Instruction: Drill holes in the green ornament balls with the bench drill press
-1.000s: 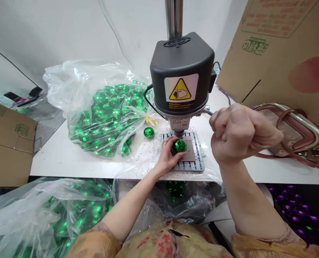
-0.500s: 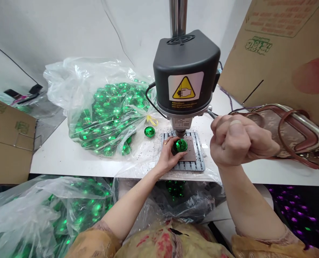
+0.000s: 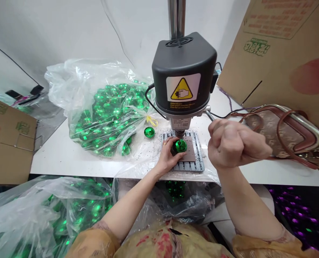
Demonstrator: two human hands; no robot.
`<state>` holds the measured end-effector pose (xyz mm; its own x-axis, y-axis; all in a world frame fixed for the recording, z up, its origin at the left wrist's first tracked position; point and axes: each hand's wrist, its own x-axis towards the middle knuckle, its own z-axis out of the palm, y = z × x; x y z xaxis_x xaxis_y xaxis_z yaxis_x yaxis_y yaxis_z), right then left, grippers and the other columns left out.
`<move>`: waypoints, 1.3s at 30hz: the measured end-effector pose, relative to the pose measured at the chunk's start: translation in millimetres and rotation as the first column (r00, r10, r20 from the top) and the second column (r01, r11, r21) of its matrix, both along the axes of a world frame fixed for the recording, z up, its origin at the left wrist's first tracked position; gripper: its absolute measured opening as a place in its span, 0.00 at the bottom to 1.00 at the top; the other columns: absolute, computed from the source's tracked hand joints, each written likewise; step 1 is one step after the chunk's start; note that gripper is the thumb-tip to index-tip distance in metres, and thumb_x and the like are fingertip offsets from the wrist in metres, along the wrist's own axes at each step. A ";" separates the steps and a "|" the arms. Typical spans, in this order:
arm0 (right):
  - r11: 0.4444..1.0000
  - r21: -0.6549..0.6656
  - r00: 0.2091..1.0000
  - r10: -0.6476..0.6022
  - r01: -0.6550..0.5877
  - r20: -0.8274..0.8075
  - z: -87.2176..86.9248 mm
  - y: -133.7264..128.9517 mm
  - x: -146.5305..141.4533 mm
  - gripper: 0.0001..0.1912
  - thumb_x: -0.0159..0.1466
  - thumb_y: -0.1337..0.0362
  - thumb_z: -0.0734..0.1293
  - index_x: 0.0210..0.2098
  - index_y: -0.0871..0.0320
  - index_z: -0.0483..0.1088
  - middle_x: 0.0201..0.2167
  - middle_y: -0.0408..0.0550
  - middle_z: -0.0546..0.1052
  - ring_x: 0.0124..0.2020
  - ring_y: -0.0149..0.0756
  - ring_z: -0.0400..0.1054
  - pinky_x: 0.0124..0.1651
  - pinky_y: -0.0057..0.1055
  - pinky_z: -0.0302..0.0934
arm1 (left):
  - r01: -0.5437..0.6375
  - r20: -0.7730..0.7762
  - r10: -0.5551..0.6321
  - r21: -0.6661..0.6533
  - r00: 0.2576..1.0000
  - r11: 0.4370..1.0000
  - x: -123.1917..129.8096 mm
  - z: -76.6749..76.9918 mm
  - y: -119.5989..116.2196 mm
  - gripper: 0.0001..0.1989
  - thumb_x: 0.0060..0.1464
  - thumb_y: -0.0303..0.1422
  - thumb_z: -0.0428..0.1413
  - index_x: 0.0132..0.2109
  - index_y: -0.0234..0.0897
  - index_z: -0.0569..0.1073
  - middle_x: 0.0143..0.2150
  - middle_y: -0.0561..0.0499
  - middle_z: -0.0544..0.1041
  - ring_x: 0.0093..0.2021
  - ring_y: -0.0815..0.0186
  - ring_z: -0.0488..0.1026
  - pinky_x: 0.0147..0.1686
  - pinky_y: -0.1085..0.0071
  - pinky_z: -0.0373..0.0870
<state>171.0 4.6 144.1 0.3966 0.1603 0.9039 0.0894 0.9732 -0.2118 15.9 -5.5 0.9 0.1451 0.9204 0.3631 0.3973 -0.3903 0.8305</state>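
Desk [image 3: 52, 156] carries drill press [image 3: 185, 59]: wall [image 3: 68, 28] behind it, bag [image 3: 65, 80] left, carton [image 3: 277, 57] right. Left hand [image 3: 168, 157] curled round ball [image 3: 181, 146] beneath; right hand [image 3: 233, 145] clenched on lever [image 3: 209, 114].

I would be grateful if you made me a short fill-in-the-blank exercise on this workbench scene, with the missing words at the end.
1. The shiny ball that the left hand steadies is coloured ____.
2. The hand closed around the metal lever is the person's ____ one.
3. Inside its black border, the warning triangle on the machine is ____.
4. The large round mark on the cardboard box behind the handbag is ____.

Missing words: green; right; yellow; red.
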 end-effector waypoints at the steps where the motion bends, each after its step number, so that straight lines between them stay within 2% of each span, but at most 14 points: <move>1: 0.999 -0.032 1.000 -0.010 0.009 -0.022 8.1 -1.0 -1.2 0.24 0.61 0.73 0.62 0.20 0.58 0.41 0.14 0.36 0.49 0.15 0.19 0.46 0.19 0.28 0.46 | -0.001 0.010 0.001 -0.002 1.000 1.000 0.5 0.1 0.5 0.27 0.51 0.39 0.66 0.56 0.42 0.69 0.58 0.42 0.72 0.61 0.51 0.67 0.62 0.51 0.62; 4: 0.945 -0.326 0.994 -0.051 0.015 -0.100 36.5 -1.8 -4.4 0.26 0.64 0.66 0.64 0.17 0.58 0.45 0.14 0.37 0.48 0.15 0.21 0.49 0.20 0.30 0.42 | -0.016 0.055 0.017 -0.029 0.998 0.999 3.0 3.5 -0.2 0.27 0.52 0.38 0.66 0.56 0.41 0.68 0.57 0.42 0.72 0.59 0.52 0.70 0.60 0.53 0.65; 6: 0.932 -0.361 0.992 -0.042 -0.004 -0.121 51.3 -0.1 -5.2 0.26 0.63 0.65 0.66 0.16 0.57 0.47 0.13 0.37 0.49 0.15 0.23 0.50 0.20 0.32 0.42 | -0.077 0.067 0.078 -0.018 0.995 0.997 4.5 8.9 -6.5 0.27 0.52 0.38 0.66 0.56 0.40 0.67 0.55 0.42 0.73 0.56 0.54 0.72 0.56 0.56 0.69; 9: 0.934 -0.356 0.993 -0.014 -0.030 -0.119 59.7 3.6 -4.5 0.25 0.63 0.65 0.66 0.15 0.56 0.49 0.13 0.37 0.51 0.15 0.24 0.50 0.19 0.33 0.43 | -0.199 -0.029 0.204 0.118 0.979 0.973 3.0 18.5 -31.1 0.24 0.52 0.40 0.65 0.53 0.39 0.68 0.48 0.45 0.75 0.49 0.57 0.74 0.48 0.60 0.71; 11: 0.941 -0.336 0.993 0.003 -0.043 -0.118 58.9 5.1 -4.0 0.25 0.63 0.65 0.66 0.15 0.56 0.49 0.12 0.37 0.52 0.14 0.23 0.49 0.19 0.33 0.43 | -0.102 -0.176 0.145 0.236 0.974 0.967 -1.5 21.7 -56.0 0.23 0.52 0.43 0.65 0.51 0.39 0.69 0.43 0.47 0.75 0.44 0.59 0.74 0.43 0.62 0.71; 14: 0.949 -0.310 0.993 0.015 -0.051 -0.118 56.3 5.4 -4.7 0.25 0.63 0.64 0.65 0.16 0.57 0.48 0.12 0.37 0.52 0.14 0.23 0.48 0.19 0.32 0.43 | 0.211 -0.442 -0.053 0.316 0.895 0.925 -12.5 18.1 -92.0 0.27 0.52 0.50 0.64 0.51 0.37 0.70 0.39 0.47 0.76 0.40 0.60 0.73 0.40 0.63 0.71; 17: 0.949 -0.311 0.991 0.008 -0.050 -0.133 56.5 4.2 -7.0 0.24 0.63 0.64 0.65 0.16 0.57 0.49 0.12 0.37 0.53 0.14 0.23 0.49 0.19 0.32 0.42 | 0.303 -0.531 -0.087 0.336 0.843 0.892 -27.3 11.0 -105.7 0.35 0.48 0.60 0.61 0.52 0.37 0.71 0.39 0.47 0.76 0.39 0.59 0.73 0.40 0.61 0.71; 20: 0.947 -0.319 0.989 -0.017 -0.032 -0.149 58.1 3.5 -9.1 0.24 0.63 0.65 0.65 0.16 0.57 0.50 0.12 0.37 0.54 0.15 0.24 0.50 0.20 0.32 0.43 | 0.142 -0.421 0.033 0.376 0.907 0.916 -45.4 12.0 -83.5 0.31 0.57 0.59 0.53 0.53 0.37 0.71 0.43 0.44 0.77 0.43 0.58 0.74 0.42 0.61 0.72; 23: 0.948 -0.317 0.988 -0.029 -0.022 -0.155 58.3 3.9 -9.7 0.24 0.63 0.64 0.65 0.15 0.57 0.51 0.12 0.37 0.55 0.15 0.23 0.50 0.20 0.32 0.43 | -0.280 -0.305 0.364 0.287 0.880 0.916 -64.9 21.5 -31.2 0.19 0.68 0.45 0.45 0.51 0.38 0.72 0.44 0.43 0.76 0.45 0.57 0.74 0.45 0.60 0.70; 25: 0.950 -0.312 0.988 -0.028 -0.022 -0.155 57.7 4.4 -9.4 0.24 0.63 0.64 0.65 0.15 0.57 0.51 0.11 0.37 0.55 0.14 0.23 0.49 0.20 0.31 0.44 | -0.486 -0.307 0.525 0.200 0.794 0.851 -76.4 27.4 8.7 0.18 0.66 0.46 0.49 0.51 0.38 0.74 0.44 0.41 0.75 0.46 0.52 0.74 0.47 0.56 0.69; 27: 0.953 -0.302 0.987 -0.031 -0.019 -0.160 57.1 4.8 -8.6 0.24 0.63 0.65 0.65 0.15 0.56 0.52 0.11 0.37 0.55 0.14 0.24 0.50 0.20 0.32 0.43 | -0.545 -0.301 0.542 0.082 0.785 0.834 -84.3 30.5 41.7 0.19 0.57 0.46 0.60 0.49 0.38 0.75 0.41 0.40 0.74 0.48 0.47 0.73 0.49 0.53 0.67; 31: 0.957 -0.290 0.987 -0.027 -0.020 -0.155 56.3 5.0 -7.6 0.23 0.62 0.66 0.65 0.15 0.56 0.52 0.11 0.38 0.55 0.14 0.25 0.50 0.20 0.33 0.42 | -0.418 -0.128 0.407 -0.074 0.904 0.905 -80.4 32.8 64.1 0.19 0.44 0.37 0.69 0.42 0.39 0.74 0.32 0.49 0.72 0.41 0.54 0.74 0.47 0.58 0.67; 35: 0.962 -0.270 0.989 -0.006 -0.034 -0.144 55.9 5.4 -8.4 0.24 0.63 0.66 0.65 0.15 0.56 0.50 0.11 0.38 0.55 0.14 0.25 0.50 0.19 0.32 0.42 | -0.194 0.149 0.225 -0.198 0.963 0.961 -52.1 35.8 41.3 0.20 0.48 0.36 0.66 0.44 0.41 0.66 0.32 0.56 0.72 0.33 0.67 0.71 0.38 0.69 0.68; 39: 0.964 -0.262 0.988 -0.001 -0.041 -0.155 55.1 6.0 -8.7 0.24 0.63 0.66 0.65 0.16 0.56 0.49 0.12 0.37 0.53 0.14 0.24 0.50 0.19 0.31 0.42 | -0.005 0.229 0.047 -0.179 0.972 0.984 -28.6 32.6 21.7 0.23 0.46 0.39 0.68 0.43 0.40 0.66 0.40 0.51 0.76 0.41 0.66 0.74 0.44 0.69 0.69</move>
<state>162.3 10.6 199.1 0.5205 0.3943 0.7574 0.0172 0.8820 -0.4710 -12.7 16.2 33.5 0.0511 0.9751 0.2158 0.1938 -0.2217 0.9557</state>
